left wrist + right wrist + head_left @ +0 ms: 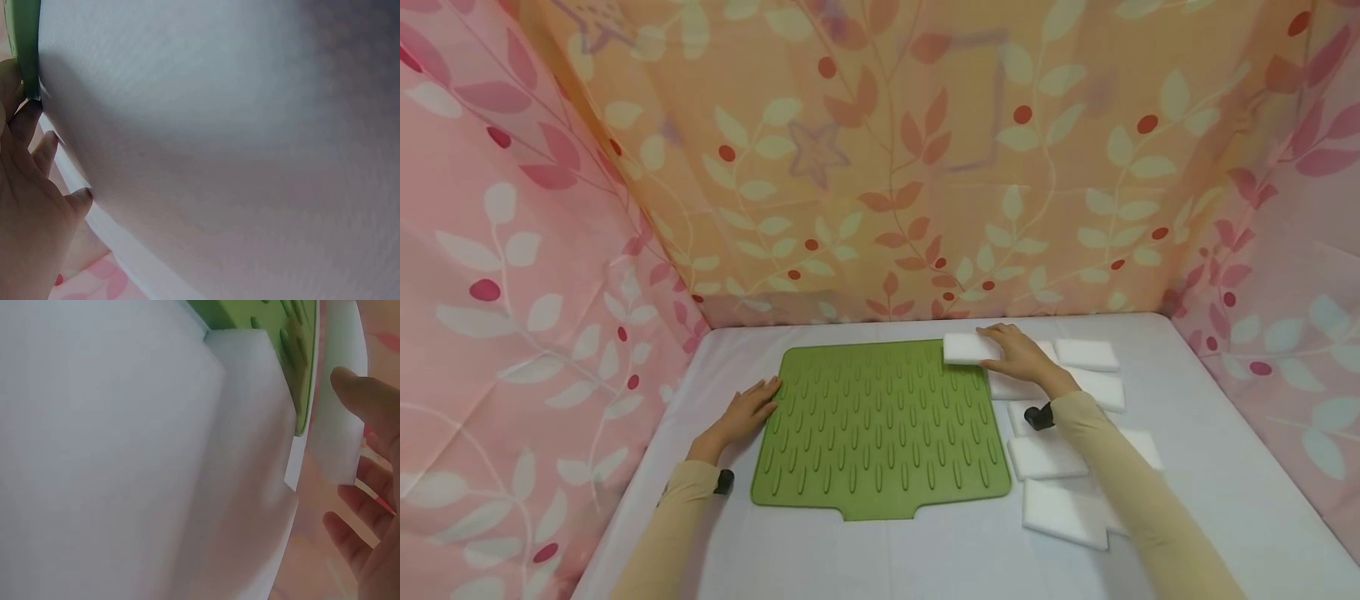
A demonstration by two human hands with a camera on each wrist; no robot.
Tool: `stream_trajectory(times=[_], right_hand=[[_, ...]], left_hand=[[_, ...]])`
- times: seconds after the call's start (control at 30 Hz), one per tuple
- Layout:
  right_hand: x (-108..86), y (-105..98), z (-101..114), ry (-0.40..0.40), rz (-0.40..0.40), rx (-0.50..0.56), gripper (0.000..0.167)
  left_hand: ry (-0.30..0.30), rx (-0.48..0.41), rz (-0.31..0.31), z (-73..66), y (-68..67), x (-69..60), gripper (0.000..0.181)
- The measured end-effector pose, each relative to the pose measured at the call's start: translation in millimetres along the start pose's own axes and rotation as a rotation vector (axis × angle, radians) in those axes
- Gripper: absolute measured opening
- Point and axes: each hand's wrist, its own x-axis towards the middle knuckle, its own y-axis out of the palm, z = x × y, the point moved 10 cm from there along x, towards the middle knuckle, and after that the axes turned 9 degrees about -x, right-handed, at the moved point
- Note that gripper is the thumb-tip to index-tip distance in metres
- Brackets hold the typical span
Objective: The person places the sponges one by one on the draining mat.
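Note:
A green mat (880,425) with raised oval ridges lies on the white table. The left hand (743,417) rests at its left edge, fingers loosely extended; in the left wrist view the fingertips of that hand (37,194) are at the mat's edge (24,50). Between thumb and fingers the right hand (1018,354) holds a white sponge block (964,348) over the mat's upper right corner. The right wrist view shows this block (340,419) raised beside the mat (275,337), with the thumb of the right hand (381,469) on its face.
Several white blocks (1063,512) lie right of the mat, some overlapping, partly hidden under the right forearm. Patterned fabric (880,167) stands behind the table (820,558) and along both sides. Dark wrist cameras sit on both sleeves.

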Motion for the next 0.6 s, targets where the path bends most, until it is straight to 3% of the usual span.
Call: stream_trajectory(times=[0.6], right_hand=[[21.8,22,13,-0.036,0.055,-0.014,0.065]], left_hand=[[-0.01,0.002,0.004,-7.2,-1.0,-2.0,0.05]])
